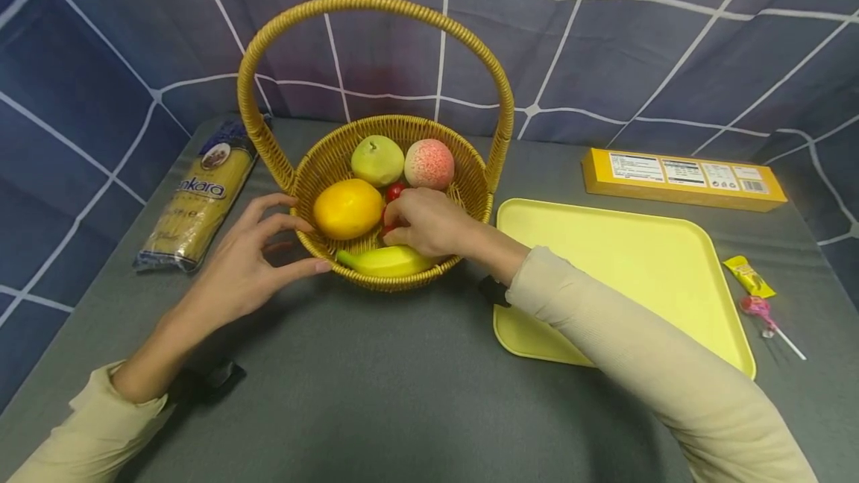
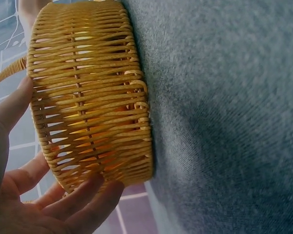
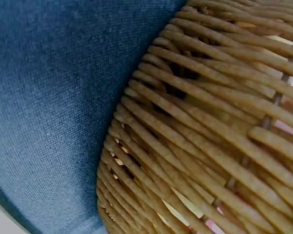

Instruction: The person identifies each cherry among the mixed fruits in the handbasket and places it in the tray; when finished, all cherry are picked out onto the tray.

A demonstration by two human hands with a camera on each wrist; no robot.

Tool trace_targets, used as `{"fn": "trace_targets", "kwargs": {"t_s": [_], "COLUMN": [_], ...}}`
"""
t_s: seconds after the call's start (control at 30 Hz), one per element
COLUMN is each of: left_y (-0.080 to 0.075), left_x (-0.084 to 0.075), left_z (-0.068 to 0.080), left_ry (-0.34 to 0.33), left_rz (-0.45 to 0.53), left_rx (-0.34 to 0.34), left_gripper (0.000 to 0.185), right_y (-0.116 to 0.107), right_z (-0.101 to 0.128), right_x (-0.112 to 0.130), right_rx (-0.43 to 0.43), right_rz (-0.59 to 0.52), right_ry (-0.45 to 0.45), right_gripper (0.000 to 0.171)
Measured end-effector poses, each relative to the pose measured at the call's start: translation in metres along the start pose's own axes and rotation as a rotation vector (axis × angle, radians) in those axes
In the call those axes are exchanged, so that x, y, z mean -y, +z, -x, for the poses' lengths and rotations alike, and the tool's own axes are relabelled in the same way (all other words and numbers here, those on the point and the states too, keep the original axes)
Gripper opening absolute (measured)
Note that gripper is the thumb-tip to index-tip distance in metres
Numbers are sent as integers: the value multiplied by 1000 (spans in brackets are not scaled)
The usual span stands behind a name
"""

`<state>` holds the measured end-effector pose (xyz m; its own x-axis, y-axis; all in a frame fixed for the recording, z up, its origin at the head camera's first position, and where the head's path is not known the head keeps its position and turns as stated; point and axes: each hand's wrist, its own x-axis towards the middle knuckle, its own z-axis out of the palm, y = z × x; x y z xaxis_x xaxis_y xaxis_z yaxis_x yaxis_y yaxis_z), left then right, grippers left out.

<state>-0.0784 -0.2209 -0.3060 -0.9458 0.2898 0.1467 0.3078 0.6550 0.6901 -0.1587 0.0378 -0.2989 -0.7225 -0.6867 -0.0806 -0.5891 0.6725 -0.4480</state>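
The small red fruit (image 1: 394, 191) lies near the middle of the wicker basket (image 1: 463, 188), and the right hand (image 1: 429, 223) has reached in over the rim, fingertips curled onto it in what looks like a pinch, though the knuckles hide the grip itself. By the look of it, the step in hand is taking hold of that fruit; the next move calls for a clean lift without nudging its neighbours. The left hand (image 1: 244, 267) steadies the basket from nine o'clock, fingers spread, tips on the weave. Round the red fruit sit an orange (image 1: 347, 208) at nine o'clock, a green pear (image 1: 377, 159) at eleven, a peach (image 1: 429, 163) at one, and a banana (image 1: 384, 261) at six. The yellow tray (image 1: 604, 259) at three o'clock of the basket holds nothing.
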Motion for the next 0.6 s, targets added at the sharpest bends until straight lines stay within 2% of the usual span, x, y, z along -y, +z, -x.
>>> {"fn": "trace_targets", "kwargs": {"t_s": [0.2,0.4,0.6], "left_y": [-1,-1,-1], "left_x": [-1,-1,0], "left_z": [-2,-1,-1], "left_ry": [12,11,10], "left_rz": [-12,-12,-3], "left_rx": [0,-2,-6], "left_gripper": [46,45,45], "right_y": [-5,-13,-20], "right_z": [9,21,46], "right_x": [-2,-2,2], "right_rx": [-76,-132,-229], "right_rz": [-82,-119,-193], "right_ry": [-12,-67,-98], "right_gripper": [14,16,21]}}
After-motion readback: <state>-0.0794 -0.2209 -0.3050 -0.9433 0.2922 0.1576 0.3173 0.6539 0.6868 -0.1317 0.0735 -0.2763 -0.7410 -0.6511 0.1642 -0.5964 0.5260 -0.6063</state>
